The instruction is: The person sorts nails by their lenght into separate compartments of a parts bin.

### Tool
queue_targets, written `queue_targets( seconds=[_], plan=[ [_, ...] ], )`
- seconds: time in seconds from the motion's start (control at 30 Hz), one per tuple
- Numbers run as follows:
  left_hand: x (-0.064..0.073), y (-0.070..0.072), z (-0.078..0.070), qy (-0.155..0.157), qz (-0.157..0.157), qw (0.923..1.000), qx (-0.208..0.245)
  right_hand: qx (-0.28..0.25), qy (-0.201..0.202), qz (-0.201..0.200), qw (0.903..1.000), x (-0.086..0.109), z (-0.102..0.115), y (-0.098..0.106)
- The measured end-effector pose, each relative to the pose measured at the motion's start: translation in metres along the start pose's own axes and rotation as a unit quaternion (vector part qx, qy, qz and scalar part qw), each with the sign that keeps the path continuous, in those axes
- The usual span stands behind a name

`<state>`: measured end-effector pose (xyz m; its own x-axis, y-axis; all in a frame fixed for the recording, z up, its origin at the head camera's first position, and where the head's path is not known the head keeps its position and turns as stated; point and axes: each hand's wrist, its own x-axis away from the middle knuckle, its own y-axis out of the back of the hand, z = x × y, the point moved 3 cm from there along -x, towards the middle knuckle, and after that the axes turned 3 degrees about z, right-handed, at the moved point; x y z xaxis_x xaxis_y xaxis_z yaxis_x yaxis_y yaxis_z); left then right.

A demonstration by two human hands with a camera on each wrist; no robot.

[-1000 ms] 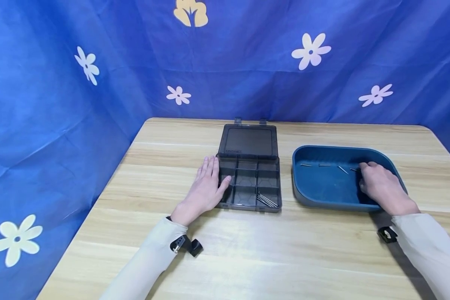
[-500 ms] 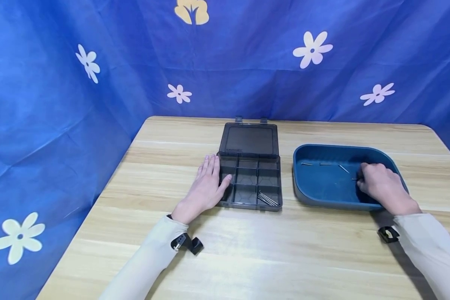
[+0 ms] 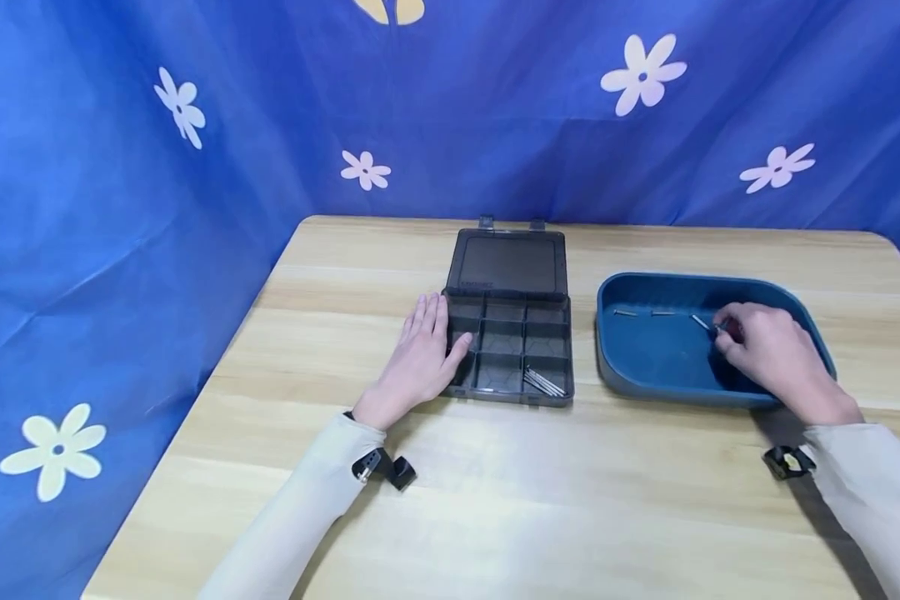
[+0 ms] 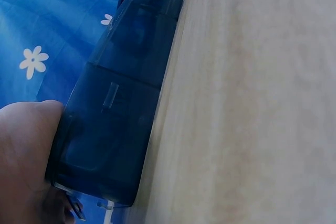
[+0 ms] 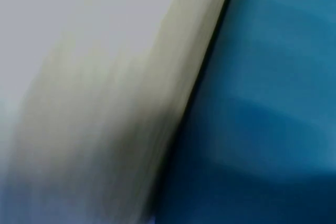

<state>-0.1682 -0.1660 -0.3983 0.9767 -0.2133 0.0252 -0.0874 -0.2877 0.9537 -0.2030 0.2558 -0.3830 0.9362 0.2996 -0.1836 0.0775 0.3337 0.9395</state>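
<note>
In the head view, my left hand (image 3: pixel 414 358) rests along the left side of a dark translucent compartment box (image 3: pixel 501 371). Its fingers lie straight, with the thumb over the rim. The box's lid (image 3: pixel 508 262) is folded back. Several thin silver screws (image 3: pixel 543 382) lie in the front right compartment. My right hand (image 3: pixel 776 354) is over the blue tray (image 3: pixel 645 387), pinching a small screw (image 3: pixel 719 330) between thumb and fingers, mostly covered. More screws lie in the tray, one (image 3: pixel 625 312) at the left. The right wrist view is blurred and shows no fingers.
A light wood table (image 3: pixel 495 517) carries the box and tray, which stand apart with a narrow strip between them. Blue cloth (image 3: pixel 480 108) with white flowers hangs behind the table and at its left.
My right hand has risen slightly, with the pinched screw off the tray floor. The left hand keeps its place on the box. The head view has tilted down a little.
</note>
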Motion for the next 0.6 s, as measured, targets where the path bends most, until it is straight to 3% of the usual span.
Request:
queue_targets(
  seconds=[0.13, 0.27, 0.6],
  plan=[
    [-0.006, 0.0, -0.005, -0.004, 0.004, 1.0, 0.005, -0.01, 0.013, -0.021, 0.9996, 0.001, 0.002, 0.008],
    [-0.004, -0.006, -0.006, 0.0, 0.012, 0.9999, 0.007, -0.024, 0.032, -0.031, 0.9987, 0.007, 0.009, 0.007],
    [-0.001, -0.002, -0.001, 0.002, 0.009, 1.0, 0.002, -0.046, 0.108, -0.123, 0.9855, 0.003, 0.054, 0.008]
  ],
)
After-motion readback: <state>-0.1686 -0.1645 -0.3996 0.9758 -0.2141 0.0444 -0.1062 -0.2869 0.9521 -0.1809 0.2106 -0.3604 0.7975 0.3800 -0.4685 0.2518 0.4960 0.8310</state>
